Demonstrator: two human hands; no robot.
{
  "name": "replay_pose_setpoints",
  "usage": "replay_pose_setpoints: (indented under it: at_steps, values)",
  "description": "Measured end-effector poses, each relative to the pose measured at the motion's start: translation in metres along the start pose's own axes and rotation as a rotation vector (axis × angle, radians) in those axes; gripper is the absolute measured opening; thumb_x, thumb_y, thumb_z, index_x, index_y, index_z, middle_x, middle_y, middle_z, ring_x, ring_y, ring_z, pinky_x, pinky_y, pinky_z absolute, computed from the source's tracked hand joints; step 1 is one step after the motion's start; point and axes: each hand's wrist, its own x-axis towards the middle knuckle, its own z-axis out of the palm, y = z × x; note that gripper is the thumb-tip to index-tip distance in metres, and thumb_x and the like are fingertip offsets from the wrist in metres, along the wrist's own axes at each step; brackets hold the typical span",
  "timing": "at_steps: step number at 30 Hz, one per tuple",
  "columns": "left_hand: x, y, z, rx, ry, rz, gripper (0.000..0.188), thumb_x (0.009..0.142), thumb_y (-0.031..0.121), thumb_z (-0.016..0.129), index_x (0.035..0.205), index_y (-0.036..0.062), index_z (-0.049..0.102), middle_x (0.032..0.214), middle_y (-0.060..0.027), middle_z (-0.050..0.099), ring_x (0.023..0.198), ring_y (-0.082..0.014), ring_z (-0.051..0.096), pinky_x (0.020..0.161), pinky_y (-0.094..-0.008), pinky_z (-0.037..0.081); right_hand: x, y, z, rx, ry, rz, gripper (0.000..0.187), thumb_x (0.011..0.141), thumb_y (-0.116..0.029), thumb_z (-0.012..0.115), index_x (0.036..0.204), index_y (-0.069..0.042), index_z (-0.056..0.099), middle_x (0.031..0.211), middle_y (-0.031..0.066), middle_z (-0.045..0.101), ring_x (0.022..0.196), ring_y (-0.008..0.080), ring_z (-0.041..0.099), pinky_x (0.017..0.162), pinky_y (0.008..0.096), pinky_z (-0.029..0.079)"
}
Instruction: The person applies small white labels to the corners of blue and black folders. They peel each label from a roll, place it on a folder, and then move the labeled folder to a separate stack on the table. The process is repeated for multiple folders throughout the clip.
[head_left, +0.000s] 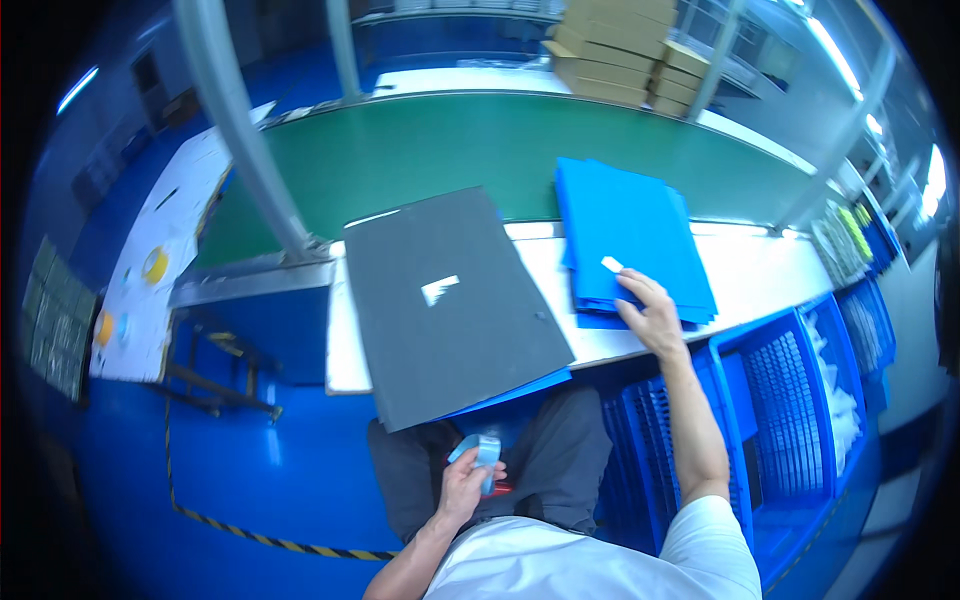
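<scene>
White shirt point(560, 565) lies nearest, and just beyond it, above the dark trousers point(565, 450), the left hand point(463, 486) curls closed around a light-blue roll point(487, 451). Outward, a dark grey sheet point(450, 340) and a stack of blue sheets point(630, 220) lie side by side on a white table point(540, 265) (blue crates point(785, 400) stand at its right), with a green surface point(400, 140) and cartons point(612, 60) behind. With the right arm point(695, 430) stretched forward, the right hand point(652, 315) lies over the stack's near part — half open, a small white piece point(611, 264) at its fingertips point(634, 281), though I cannot tell whether it is pinched.
</scene>
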Motion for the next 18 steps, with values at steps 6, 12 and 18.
replay_pose_setpoints:
  at_steps: [6, 12, 18]
  values:
    - [0.003, 0.007, 0.011, -0.035, 0.049, 0.021, 0.031, 0.092, -0.005, 0.055, 0.123, -0.0049, 0.062, 0.098, -0.0158, 0.075, 0.083, -0.0221, 0.074, 0.08, -0.0355, 0.062, -0.043, -0.102, 0.001, 0.368, 0.041, -0.417, 0.016, 0.08, -0.006, 0.072, 0.095, -0.003, 0.075, 0.101, 0.0125, 0.077, 0.093, 0.0298, 0.075, 0.08, 0.0395, 0.059]
    - [0.005, 0.019, 0.024, -0.041, -0.09, 0.046, 0.025, 0.09, -0.003, 0.054, 0.112, -0.0064, 0.066, 0.095, -0.0158, 0.075, 0.081, -0.0215, 0.074, 0.08, -0.0347, 0.061, -0.114, -0.125, 0.046, 0.342, -0.356, -0.362, 0.042, 0.08, -0.011, 0.076, 0.121, -0.003, 0.07, 0.124, 0.0142, 0.07, 0.105, 0.0272, 0.069, 0.082, 0.0389, 0.057]
    - [0.001, 0.024, 0.026, -0.012, -0.173, 0.053, 0.024, 0.088, -0.003, 0.054, 0.108, -0.0087, 0.066, 0.092, -0.0169, 0.075, 0.08, -0.0227, 0.074, 0.08, -0.0348, 0.06, -0.146, -0.118, 0.071, 0.439, -0.402, -0.258, 0.034, 0.085, -0.014, 0.073, 0.118, -0.005, 0.071, 0.122, 0.0103, 0.069, 0.108, 0.0284, 0.066, 0.092, 0.0418, 0.054]
